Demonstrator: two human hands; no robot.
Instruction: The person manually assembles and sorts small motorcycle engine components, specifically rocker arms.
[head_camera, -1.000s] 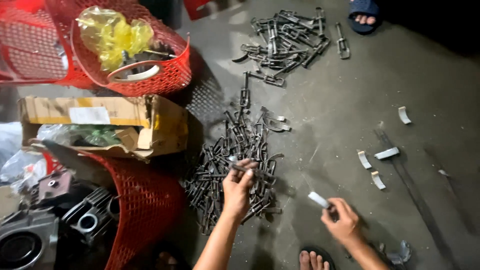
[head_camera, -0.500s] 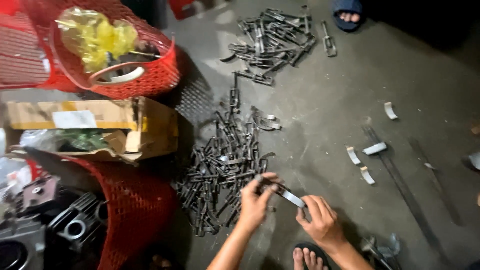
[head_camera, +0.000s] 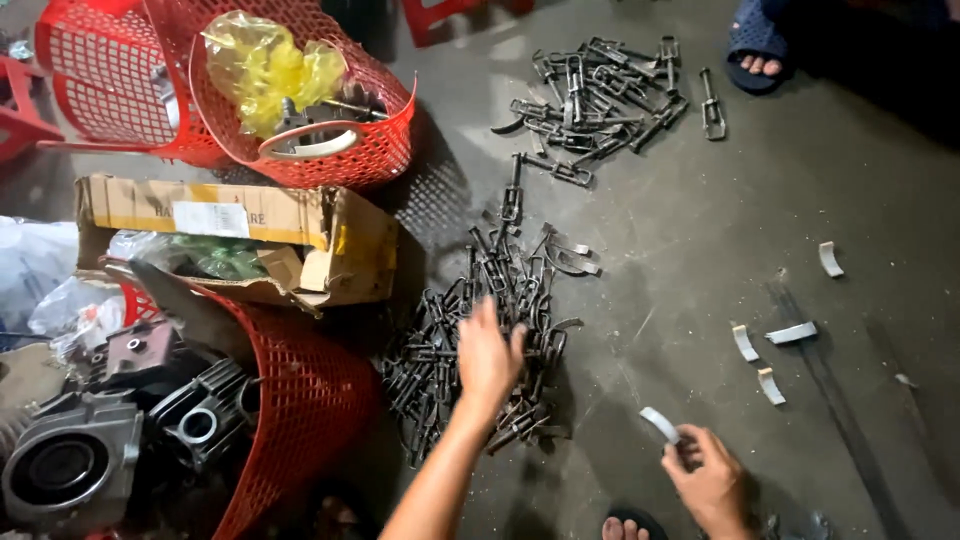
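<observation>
Two hands are working over the floor (head_camera: 700, 240): the left hand (head_camera: 487, 355) is lying spread, fingers down, on the near pile of dark metal clips (head_camera: 470, 340), while the right hand (head_camera: 712, 478), lower right, is pinching a small curved metal strip (head_camera: 659, 424) angled up-left toward that pile.

Bare forearms, no sleeves — sandalled foot (head_camera: 628, 526)

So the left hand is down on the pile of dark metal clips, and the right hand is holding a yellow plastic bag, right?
Not quite. In the head view the left hand is on the pile of dark metal clips, but the right hand holds a small curved silver metal piece. The yellow plastic bag lies in a red basket.
</observation>
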